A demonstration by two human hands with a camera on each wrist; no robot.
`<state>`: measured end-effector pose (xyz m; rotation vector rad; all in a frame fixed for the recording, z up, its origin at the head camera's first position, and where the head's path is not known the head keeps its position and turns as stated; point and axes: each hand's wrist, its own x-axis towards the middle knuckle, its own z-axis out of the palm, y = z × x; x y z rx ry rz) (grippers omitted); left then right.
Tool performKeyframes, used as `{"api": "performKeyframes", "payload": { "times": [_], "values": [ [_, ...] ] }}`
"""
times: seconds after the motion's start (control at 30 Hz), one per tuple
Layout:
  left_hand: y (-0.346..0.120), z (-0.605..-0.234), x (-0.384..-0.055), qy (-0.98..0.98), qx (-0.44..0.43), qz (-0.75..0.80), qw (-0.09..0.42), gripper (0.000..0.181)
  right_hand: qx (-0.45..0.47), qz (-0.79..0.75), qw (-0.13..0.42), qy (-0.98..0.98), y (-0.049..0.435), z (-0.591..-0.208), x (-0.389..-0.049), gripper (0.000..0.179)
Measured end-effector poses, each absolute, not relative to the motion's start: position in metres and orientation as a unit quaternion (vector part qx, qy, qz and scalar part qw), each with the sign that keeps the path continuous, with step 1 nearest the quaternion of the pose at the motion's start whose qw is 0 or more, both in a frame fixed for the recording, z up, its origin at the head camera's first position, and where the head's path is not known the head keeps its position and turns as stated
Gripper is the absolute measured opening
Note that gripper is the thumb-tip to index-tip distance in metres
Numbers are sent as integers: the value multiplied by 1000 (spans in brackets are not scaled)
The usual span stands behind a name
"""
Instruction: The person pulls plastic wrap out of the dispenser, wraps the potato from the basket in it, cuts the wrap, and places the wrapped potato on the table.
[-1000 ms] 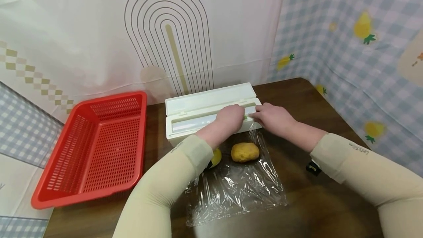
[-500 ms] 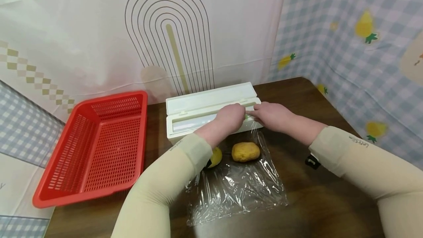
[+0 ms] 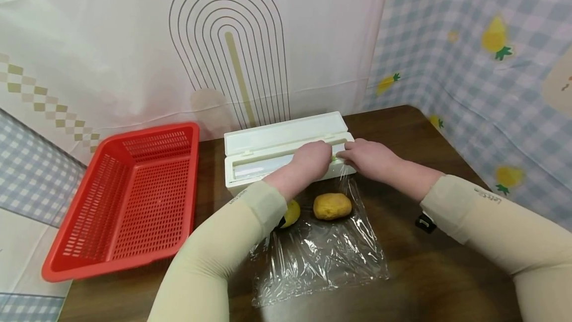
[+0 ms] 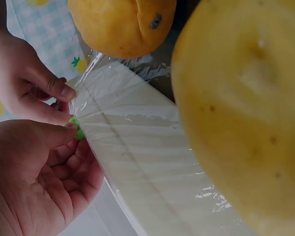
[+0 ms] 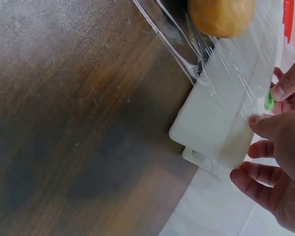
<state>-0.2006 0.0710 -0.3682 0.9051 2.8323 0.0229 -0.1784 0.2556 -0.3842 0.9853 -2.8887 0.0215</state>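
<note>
A white cling film box (image 3: 286, 135) lies lid-up at the back of the table, its film roll visible inside. Clear plastic wrap (image 3: 321, 270) runs from it over the front edge onto the table. My left hand (image 3: 313, 159) pinches a small green slider (image 4: 77, 130) on the box's edge between thumb and finger. Close beside it, my right hand (image 3: 372, 159) pinches the wrap at the right end of that edge, thumb on top. On the wrap rest an oblong yellow-orange fruit (image 3: 332, 206) and a rounder yellow one (image 3: 292, 213), partly hidden behind my left forearm.
A red plastic basket (image 3: 192, 188) stands on the left of the brown wooden table (image 3: 429, 282). Patterned cloth (image 3: 321, 39) hangs behind and to the right. Both forearms, in cream sleeves, reach over the table.
Half a second ago my right forefinger reached out towards my left hand; now it is drawn back to the box's edge. The left hand, box and fruit look unmoved.
</note>
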Motion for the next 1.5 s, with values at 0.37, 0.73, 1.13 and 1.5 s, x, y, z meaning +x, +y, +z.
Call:
{"api": "performKeyframes", "payload": {
  "times": [0.37, 0.73, 1.13, 1.5],
  "values": [
    [75, -371, -197, 952, 296, -13, 79, 12, 309, 9, 57, -949, 254, -386, -176, 13],
    [66, -372, -193, 953, 291, -15, 78, 19, 301, 0, 62, -952, 245, -385, -172, 8],
    [38, -371, -189, 955, 282, -8, 91, 20, 303, -1, 53, -952, 249, -388, -175, 6],
    [22, -370, -185, 957, 276, -9, 91, 21, 297, 6, 50, -954, 248, -390, -176, 11]
  ]
}}
